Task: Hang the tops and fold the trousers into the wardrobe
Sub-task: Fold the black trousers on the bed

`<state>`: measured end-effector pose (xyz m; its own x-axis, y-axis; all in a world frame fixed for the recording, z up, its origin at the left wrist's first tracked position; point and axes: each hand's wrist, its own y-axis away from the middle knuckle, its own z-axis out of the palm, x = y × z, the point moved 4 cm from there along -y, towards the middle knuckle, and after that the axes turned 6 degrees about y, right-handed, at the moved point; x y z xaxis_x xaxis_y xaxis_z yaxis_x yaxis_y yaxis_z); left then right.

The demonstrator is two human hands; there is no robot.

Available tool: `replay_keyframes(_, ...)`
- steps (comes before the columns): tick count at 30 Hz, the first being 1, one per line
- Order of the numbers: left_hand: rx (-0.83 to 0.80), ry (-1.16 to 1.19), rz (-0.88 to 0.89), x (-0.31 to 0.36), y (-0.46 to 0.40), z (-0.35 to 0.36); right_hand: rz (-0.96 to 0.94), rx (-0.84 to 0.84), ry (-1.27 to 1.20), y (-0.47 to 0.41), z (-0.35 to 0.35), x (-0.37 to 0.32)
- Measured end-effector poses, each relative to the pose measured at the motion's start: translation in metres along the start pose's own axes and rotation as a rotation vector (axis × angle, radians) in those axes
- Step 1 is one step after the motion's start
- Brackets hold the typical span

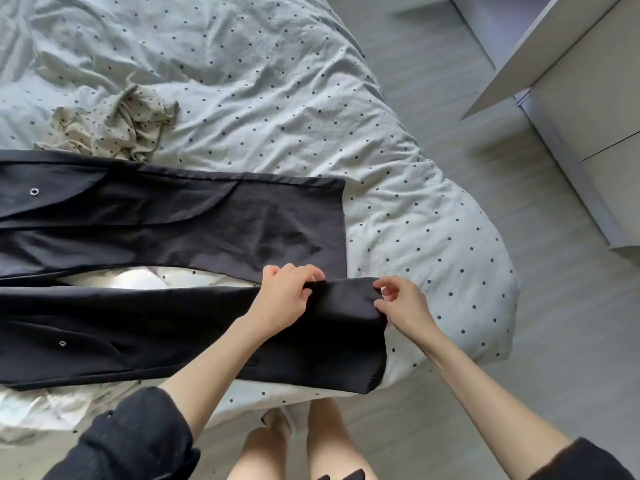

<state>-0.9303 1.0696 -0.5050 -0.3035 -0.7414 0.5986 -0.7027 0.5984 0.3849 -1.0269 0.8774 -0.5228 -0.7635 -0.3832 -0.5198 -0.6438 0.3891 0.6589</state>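
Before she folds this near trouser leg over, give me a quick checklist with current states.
1. Left hand has a grip on the near leg's top edge: ok.
2. Right hand pinches the hem corner: ok.
3. Black trousers lie spread flat on the bed: ok.
4. Legs aligned: not ok, a gap of duvet shows between them.
5. Beige dotted top off the trousers: cannot tell, it meets their far edge.
6. Wardrobe shelf free: cannot tell.
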Motion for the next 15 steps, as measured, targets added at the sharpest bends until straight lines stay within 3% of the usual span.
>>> replay_keyframes(4,-0.03,-0.19,-0.005,-0.005,-0.005,0.008,-0.03,0.008,0.291,-0.013,0.0,-0.002)
replay_keyframes(7,-0.006,-0.306,-0.073,-0.019,-0.01,0.001,-0.081,0.058,0.246,-0.037,0.002,-0.032)
replay_keyframes(13,-0.028,-0.395,-0.202,-0.062,-0.023,-0.02,0.048,-0.094,0.248,-0.107,0.037,-0.082)
replay_keyframes(15,-0.026,-0.386,-0.198,-0.065,-0.026,-0.021,0.097,-0.087,0.049,-0.119,0.039,-0.089)
